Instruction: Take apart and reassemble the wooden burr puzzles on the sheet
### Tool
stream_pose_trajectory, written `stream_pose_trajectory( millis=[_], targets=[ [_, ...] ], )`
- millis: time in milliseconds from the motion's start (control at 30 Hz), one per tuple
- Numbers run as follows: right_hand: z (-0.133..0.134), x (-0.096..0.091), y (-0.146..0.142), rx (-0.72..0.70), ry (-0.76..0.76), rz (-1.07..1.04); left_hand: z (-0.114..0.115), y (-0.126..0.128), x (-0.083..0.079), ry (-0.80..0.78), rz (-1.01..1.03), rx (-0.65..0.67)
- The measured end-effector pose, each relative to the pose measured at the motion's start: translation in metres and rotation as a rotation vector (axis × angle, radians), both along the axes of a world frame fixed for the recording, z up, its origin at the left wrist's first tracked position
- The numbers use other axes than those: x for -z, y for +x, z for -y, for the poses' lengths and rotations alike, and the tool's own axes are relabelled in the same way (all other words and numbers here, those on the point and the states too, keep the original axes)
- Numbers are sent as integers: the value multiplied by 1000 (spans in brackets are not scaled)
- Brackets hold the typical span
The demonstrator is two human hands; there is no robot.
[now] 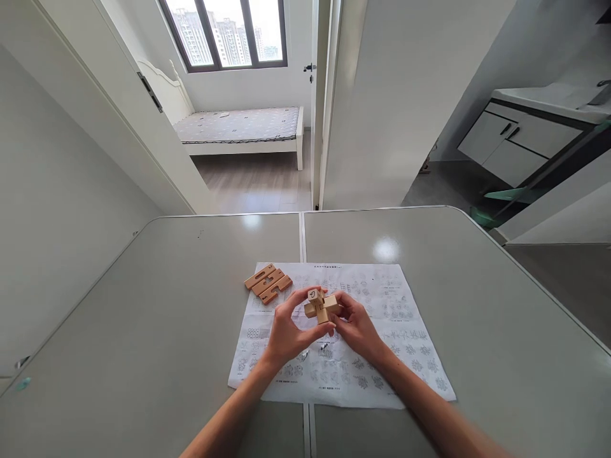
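Observation:
A light wooden burr puzzle (pixel 321 306) of interlocking notched sticks is held between my two hands, above a printed sheet. My left hand (pixel 292 323) curls round its left side, index finger over the back and thumb along the near side. On the right, my right hand (pixel 356 321) pinches the puzzle with thumb and fingers. A dark mark shows on one stick's end. Under the hands lies the white instruction sheet (pixel 382 381), covered in small line drawings. Darker flat wooden puzzle pieces (pixel 268 283) with cut-outs and numbers lie side by side at its top left corner.
The grey table (pixel 143 331) has a metal seam (pixel 302 238) down its middle and rounded far corners. Beyond it, a doorway opens on a room with a bed (pixel 243 127) beneath a window (pixel 229 32). A white cabinet (pixel 520 137) stands at the far right.

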State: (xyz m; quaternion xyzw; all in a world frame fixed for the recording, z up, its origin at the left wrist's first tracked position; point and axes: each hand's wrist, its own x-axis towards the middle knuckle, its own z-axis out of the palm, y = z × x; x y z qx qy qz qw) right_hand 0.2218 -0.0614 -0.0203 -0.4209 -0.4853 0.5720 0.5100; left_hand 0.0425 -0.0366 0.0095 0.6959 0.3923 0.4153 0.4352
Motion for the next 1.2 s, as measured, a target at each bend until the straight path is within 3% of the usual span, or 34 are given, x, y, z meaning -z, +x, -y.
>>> stream_pose_trajectory(
  millis=[167,433,633,967,1200],
  targets=[
    [-2,2,5,-41,-17,-31,0,0,1,-48,35,12],
    [-5,-5,9,-351,-163,-420,-5,-5,10,-136,174,64],
    [-5,-2,8,-388,-176,-488,-3,-5,11,-75,129,159],
    [-2,-16,11,-289,-168,-389,-2,-1,14,72,22,110],
    [-2,-9,9,-115,-87,-181,-4,-5,10,44,37,156]
  ],
)
